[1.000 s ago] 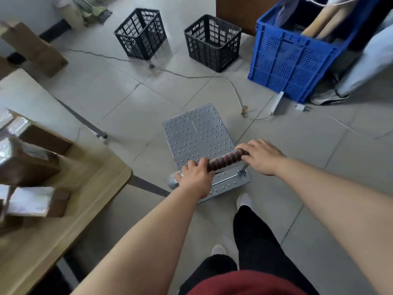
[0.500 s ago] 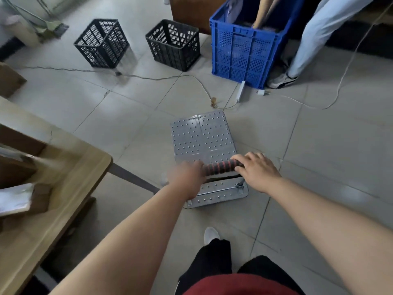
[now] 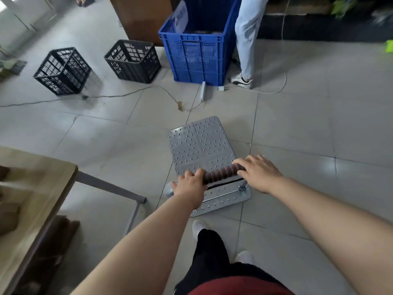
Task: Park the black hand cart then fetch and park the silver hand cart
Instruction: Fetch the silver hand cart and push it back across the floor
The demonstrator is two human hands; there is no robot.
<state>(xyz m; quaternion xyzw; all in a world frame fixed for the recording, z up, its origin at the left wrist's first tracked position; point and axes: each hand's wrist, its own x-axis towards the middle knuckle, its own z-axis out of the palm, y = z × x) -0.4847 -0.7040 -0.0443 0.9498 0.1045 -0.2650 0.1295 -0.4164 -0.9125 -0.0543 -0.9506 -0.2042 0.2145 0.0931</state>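
The silver hand cart [image 3: 200, 145] stands on the tiled floor in front of me, its flat perforated metal deck pointing away. Its handle bar [image 3: 221, 173] has a black grip with red rings. My left hand [image 3: 189, 187] is closed around the left end of the bar. My right hand [image 3: 258, 173] grips the right end. No black hand cart is in view.
A blue crate [image 3: 197, 52] stands ahead with a person's leg [image 3: 244, 39] beside it. Two black baskets [image 3: 62, 71] [image 3: 133, 60] sit to the left. A cable and power strip [image 3: 203, 91] lie across the floor ahead. A wooden table [image 3: 32, 188] is at my left.
The cart and I have turned right and rolled forward; the table has slid back to my left, and the blue crate and the standing person now lie more directly ahead.
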